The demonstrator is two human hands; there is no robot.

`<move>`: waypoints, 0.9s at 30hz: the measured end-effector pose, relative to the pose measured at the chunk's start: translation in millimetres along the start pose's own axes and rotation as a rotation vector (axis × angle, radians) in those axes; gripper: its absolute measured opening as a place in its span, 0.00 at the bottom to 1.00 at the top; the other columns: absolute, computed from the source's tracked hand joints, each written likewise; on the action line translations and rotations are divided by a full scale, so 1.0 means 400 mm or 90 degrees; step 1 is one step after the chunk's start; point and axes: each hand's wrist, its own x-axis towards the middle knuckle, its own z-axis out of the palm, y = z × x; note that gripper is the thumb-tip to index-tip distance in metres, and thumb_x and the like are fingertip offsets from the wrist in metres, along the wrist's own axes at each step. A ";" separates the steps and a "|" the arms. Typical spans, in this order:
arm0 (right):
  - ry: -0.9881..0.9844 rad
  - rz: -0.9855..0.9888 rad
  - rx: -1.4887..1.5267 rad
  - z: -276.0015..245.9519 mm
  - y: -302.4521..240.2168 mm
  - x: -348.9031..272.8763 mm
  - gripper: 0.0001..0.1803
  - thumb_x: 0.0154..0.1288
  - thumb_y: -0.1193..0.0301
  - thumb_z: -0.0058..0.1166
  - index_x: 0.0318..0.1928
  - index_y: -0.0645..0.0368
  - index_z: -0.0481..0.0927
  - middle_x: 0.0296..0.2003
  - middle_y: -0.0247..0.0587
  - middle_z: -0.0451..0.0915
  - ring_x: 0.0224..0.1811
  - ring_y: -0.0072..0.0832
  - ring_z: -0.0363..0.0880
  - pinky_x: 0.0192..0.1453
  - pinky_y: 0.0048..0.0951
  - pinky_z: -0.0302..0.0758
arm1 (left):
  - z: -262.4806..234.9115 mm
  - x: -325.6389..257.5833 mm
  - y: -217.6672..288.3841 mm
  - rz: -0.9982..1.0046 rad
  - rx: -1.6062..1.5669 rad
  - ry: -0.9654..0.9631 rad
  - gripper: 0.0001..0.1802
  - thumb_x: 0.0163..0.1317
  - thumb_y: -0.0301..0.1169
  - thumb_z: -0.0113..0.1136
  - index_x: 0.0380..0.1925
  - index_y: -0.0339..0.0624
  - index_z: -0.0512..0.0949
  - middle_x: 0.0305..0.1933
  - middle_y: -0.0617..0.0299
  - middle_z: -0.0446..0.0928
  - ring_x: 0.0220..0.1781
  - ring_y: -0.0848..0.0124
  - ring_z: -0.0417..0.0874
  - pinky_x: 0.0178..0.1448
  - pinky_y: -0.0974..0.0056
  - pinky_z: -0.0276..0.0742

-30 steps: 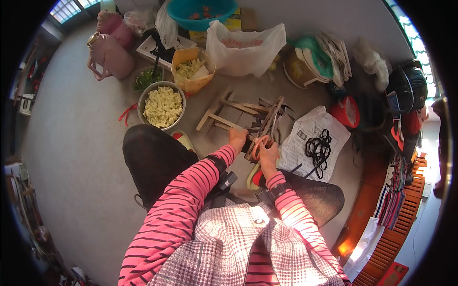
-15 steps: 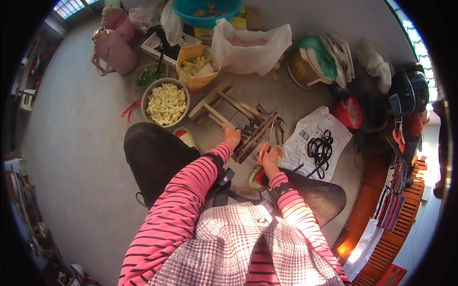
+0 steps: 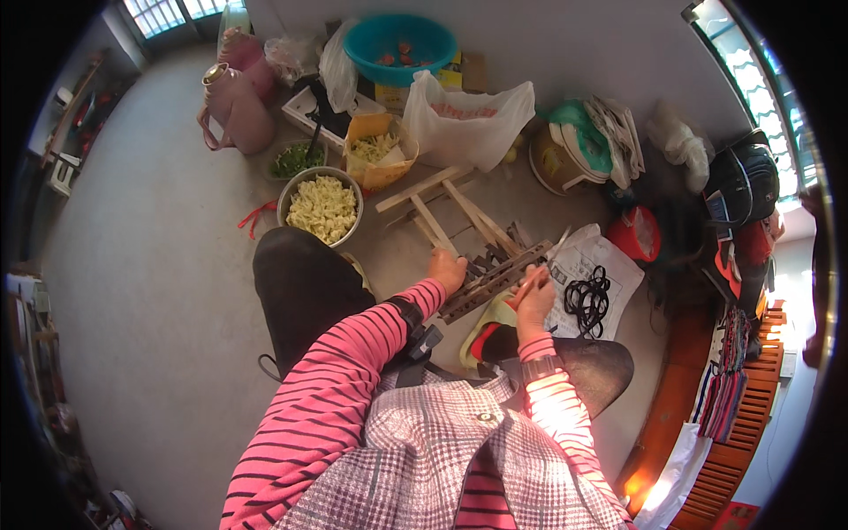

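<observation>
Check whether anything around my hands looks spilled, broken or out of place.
Nothing looks spilled. The wooden frame lies flat on the floor, and the black rubber bands sit tangled on a sheet of paper.

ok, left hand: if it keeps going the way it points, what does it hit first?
The left hand points up-frame, away from the body. First in that line are the pale wooden slats lying crossed on the floor; its fingers look almost on the nearest one. Depth is unclear, so contact can't be confirmed.
</observation>
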 end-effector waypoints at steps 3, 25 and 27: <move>0.043 -0.073 0.056 -0.023 -0.182 -0.034 0.21 0.67 0.57 0.63 0.38 0.64 0.74 0.24 0.38 0.79 0.20 0.27 0.83 0.22 0.27 0.77 | -0.033 -0.040 0.088 0.089 0.004 0.015 0.28 0.59 0.37 0.60 0.45 0.18 0.70 0.46 0.26 0.77 0.52 0.39 0.81 0.55 0.48 0.77; -0.043 -0.524 0.069 -0.260 -0.582 -0.393 0.15 0.73 0.63 0.53 0.44 0.63 0.70 0.32 0.32 0.74 0.29 0.17 0.72 0.33 0.18 0.71 | -0.409 -0.371 0.311 0.348 0.131 -0.121 0.22 0.61 0.41 0.64 0.38 0.29 0.71 0.36 0.46 0.74 0.39 0.58 0.74 0.45 0.53 0.74; -0.012 -0.534 0.024 -0.272 -0.569 -0.412 0.14 0.72 0.65 0.54 0.45 0.63 0.69 0.31 0.33 0.73 0.29 0.18 0.72 0.36 0.20 0.73 | -0.409 -0.396 0.296 0.347 0.089 -0.148 0.22 0.60 0.41 0.64 0.37 0.31 0.70 0.35 0.50 0.71 0.37 0.63 0.71 0.43 0.55 0.73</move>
